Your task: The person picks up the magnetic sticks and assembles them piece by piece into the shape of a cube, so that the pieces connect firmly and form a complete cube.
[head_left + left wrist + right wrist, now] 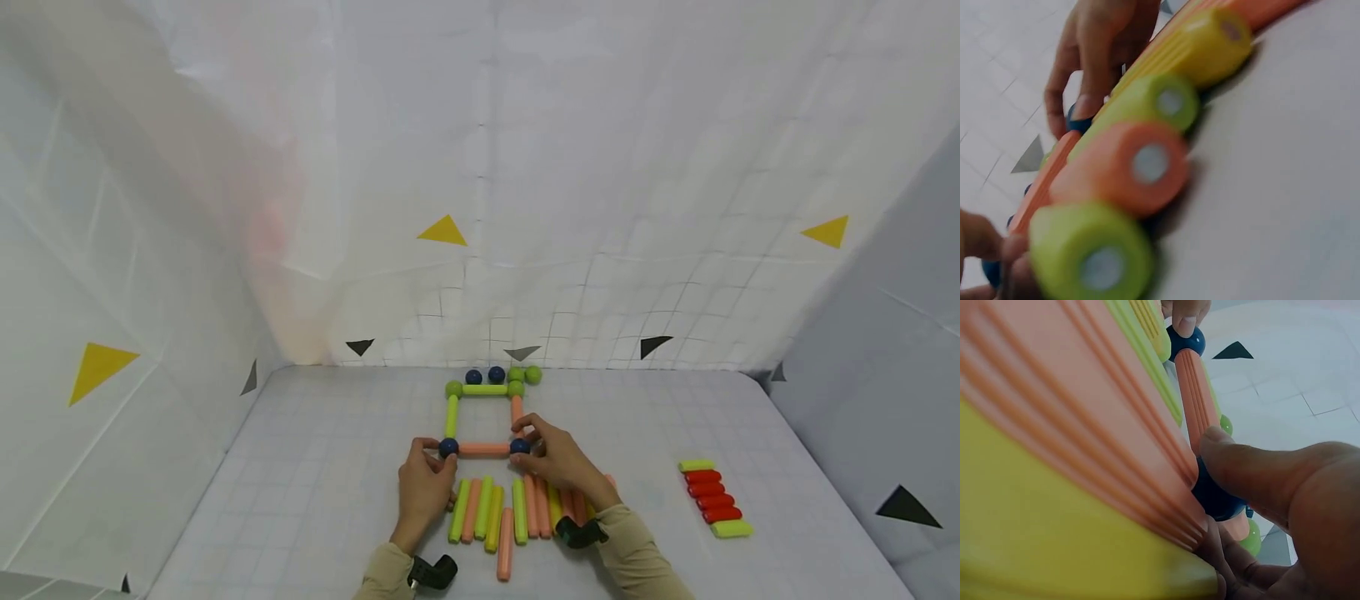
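Observation:
A square of magnetic rods and balls lies on the table. Its far side is a light green rod (485, 390) between two green balls. Another light green rod (452, 417) forms the left side, an orange rod (517, 408) the right, and a second orange rod (483, 449) (1196, 394) the near side. At the near left corner, my left hand (426, 485) pinches a dark blue ball (448, 447) between thumb and fingers. My right hand (561, 457) (1310, 487) grips the dark blue ball (519, 448) (1217, 495) at the near right corner, its thumb across the top.
Loose green, orange and yellow rods (482, 507) lie in a row just nearer than the square; one orange rod (506, 546) sits closest. Loose blue balls (496, 375) and green balls (533, 374) rest behind it. Red rods (710, 490) and green ones lie at right.

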A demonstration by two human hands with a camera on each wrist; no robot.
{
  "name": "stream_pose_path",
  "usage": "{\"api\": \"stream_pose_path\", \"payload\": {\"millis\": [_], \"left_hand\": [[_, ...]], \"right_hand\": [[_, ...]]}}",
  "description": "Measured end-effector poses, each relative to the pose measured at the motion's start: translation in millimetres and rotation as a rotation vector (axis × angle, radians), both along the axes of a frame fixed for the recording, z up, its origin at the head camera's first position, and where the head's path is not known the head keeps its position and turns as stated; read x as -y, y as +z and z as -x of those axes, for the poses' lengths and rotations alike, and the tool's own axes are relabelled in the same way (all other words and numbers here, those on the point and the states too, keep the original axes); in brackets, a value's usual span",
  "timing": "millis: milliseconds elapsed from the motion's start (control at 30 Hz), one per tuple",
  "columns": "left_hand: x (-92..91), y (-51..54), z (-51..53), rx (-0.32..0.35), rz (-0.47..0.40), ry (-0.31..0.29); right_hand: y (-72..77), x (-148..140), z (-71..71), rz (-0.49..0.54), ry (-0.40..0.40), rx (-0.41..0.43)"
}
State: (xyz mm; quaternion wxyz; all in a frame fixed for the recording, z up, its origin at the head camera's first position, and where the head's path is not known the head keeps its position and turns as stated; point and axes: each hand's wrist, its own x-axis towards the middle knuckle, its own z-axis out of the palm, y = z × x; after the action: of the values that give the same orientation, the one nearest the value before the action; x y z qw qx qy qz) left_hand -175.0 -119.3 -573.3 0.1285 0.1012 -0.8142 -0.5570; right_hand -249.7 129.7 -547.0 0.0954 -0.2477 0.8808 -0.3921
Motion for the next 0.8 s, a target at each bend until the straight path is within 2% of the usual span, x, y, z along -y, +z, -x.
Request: {"api": "stream_pose_path", "payload": {"millis": [133, 267, 400, 533, 633, 700, 800], "left_hand": [[-8.1, -2.3, -2.2, -0.021, 0.057, 0.109], [-17.7, -2.7, -5.1, -0.073, 0.072, 0.206], [-30.6, -0.9, -10.1, -0.120, 0.042, 0.291], [-43.1, -0.5, -14.6, -0.149, -0.015, 0.362], [-47.6, 0.3, -15.7, -0.144, -0.088, 0.390], [-44.1, 1.0, -14.2, -0.150, -0.169, 0.388], [-25.8, 1.9, -7.4, -0.144, -0.265, 0.334]], "right_hand": [[1.8, -1.1, 0.6, 0.000, -0.002, 0.027], [4.9, -2.6, 0.4, 0.015, -0.028, 0.088], [7.1, -2.9, -1.7, 0.018, -0.089, 0.130], [12.5, -0.6, -6.7, 0.017, -0.134, 0.088], [20.3, 2.7, -13.4, 0.020, -0.124, 0.009], [26.0, 6.0, -19.2, 0.016, -0.075, -0.044], [31.2, 14.7, -27.6, 0.012, 0.028, -0.096]]}}
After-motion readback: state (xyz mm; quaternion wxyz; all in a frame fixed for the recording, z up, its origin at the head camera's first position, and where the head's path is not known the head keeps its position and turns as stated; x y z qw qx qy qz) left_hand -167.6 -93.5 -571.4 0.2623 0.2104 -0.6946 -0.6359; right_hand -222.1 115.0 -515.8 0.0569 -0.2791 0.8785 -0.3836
